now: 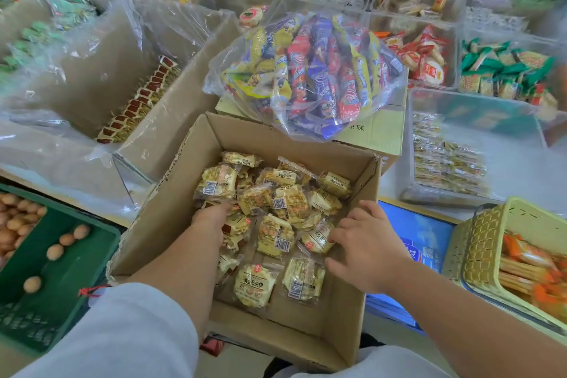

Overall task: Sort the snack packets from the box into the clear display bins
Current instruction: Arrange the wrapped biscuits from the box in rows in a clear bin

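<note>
An open cardboard box (343, 325) sits in front of me with several pale yellow snack packets (276, 235) loose in its bottom. My left hand (211, 219) reaches into the left side of the pile, its fingers buried among the packets, so its grip is hidden. My right hand (366, 244) hovers over the right side of the pile, fingers spread and touching a round packet (316, 242). A clear display bin (411, 144) stands to the right, holding a layer of small packets.
A big clear bag of colourful snacks (310, 74) rests on a closed carton behind the box. Clear bins of other snacks fill the back and right. A plastic-lined carton (171, 120) stands on the left, a green egg crate (70, 270) lower left, a yellow basket (487, 242) lower right.
</note>
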{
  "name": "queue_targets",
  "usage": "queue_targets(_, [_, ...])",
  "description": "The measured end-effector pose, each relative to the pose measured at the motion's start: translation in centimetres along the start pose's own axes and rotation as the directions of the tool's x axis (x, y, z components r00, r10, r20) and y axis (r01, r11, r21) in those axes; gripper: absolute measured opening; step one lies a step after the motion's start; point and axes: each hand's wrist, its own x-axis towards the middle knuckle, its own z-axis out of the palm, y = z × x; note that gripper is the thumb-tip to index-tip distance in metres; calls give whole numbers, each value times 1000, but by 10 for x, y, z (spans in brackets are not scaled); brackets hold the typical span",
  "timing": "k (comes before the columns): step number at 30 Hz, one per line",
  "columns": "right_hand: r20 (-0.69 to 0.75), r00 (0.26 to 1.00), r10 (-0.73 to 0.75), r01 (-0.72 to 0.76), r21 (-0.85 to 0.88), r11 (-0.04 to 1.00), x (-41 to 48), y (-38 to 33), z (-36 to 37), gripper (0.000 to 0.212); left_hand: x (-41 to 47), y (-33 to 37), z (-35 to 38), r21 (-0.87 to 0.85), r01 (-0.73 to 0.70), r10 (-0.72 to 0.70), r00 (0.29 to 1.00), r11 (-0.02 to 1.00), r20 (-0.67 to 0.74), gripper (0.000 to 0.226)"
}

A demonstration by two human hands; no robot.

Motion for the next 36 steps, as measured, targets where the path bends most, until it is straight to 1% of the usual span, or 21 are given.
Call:
queue_targets(2, [1,1000,-3,3,-2,1000,0,0,0,60,1,2,2,-22,-6,6,1000,1000,10,75])
queue_targets(5, [1,1000,-10,10,5,1000,0,1,-1,59,-2,0,1,-54,-16,17,1000,998,18,56])
queue_targets(10, [-28,999,-34,34,22,999,0,2,0,55,-25,-7,-10,-103,-96,96,995,990,-3,46])
queue_targets(12, [-41,998,-44,45,33,998,0,3,1,55,-42,-12,-19,-150,-123,122,992,981,-16,41])
queue_targets(15, [-35,998,-61,62,34,997,1,5,3,58,-78,-24,-35,-273,-139,141,990,952,-13,30])
queue_targets(17, [-33,996,-77,78,35,996,2,7,4,60,-107,-35,-45,-383,-181,202,979,906,15,25])
queue_targets(19, [-25,995,-95,96,57,994,2,8,2,63,-135,-47,-50,-465,-244,298,954,851,45,22])
queue_targets(21, [-20,992,-122,123,111,986,0,10,-1,69,-161,-58,-49,-495,-323,401,914,807,56,24])
queue_targets(22, [-21,990,-137,139,171,975,0,12,-4,72,-173,-63,-45,-501,-355,440,896,789,59,25])
queue_targets(23, [-28,988,-153,155,268,951,-1,14,-8,73,-183,-67,-40,-503,-381,470,881,776,59,27])
queue_targets(24, [-39,985,-166,168,393,904,-1,18,-14,74,-194,-69,-34,-499,-401,493,868,768,60,29])
queue_targets(26, [-65,980,-189,187,636,748,-2,27,-26,75,-214,-72,-16,-466,-441,532,843,767,77,31])
queue_targets(27, [-85,975,-204,202,715,670,-3,33,-33,77,-226,-71,-5,-440,-468,557,825,766,92,32])
queue_targets(28, [-111,969,-221,226,757,613,-6,40,-39,79,-237,-71,6,-410,-498,583,805,765,111,32])
queue_targets(29, [-141,961,-239,258,771,583,-9,47,-44,82,-249,-69,17,-376,-524,606,784,764,138,32])
queue_targets(30, [-174,950,-259,297,763,574,-13,56,-49,86,-260,-67,28,-340,-549,625,762,764,173,32])
queue_targets(33, [-248,915,-319,397,699,595,-25,84,-55,92,-288,-62,61,-272,-572,633,713,774,302,34])
queue_targets(36, [-266,905,-332,420,690,590,-39,113,-53,90,-310,-59,95,-263,-557,614,687,788,387,34])
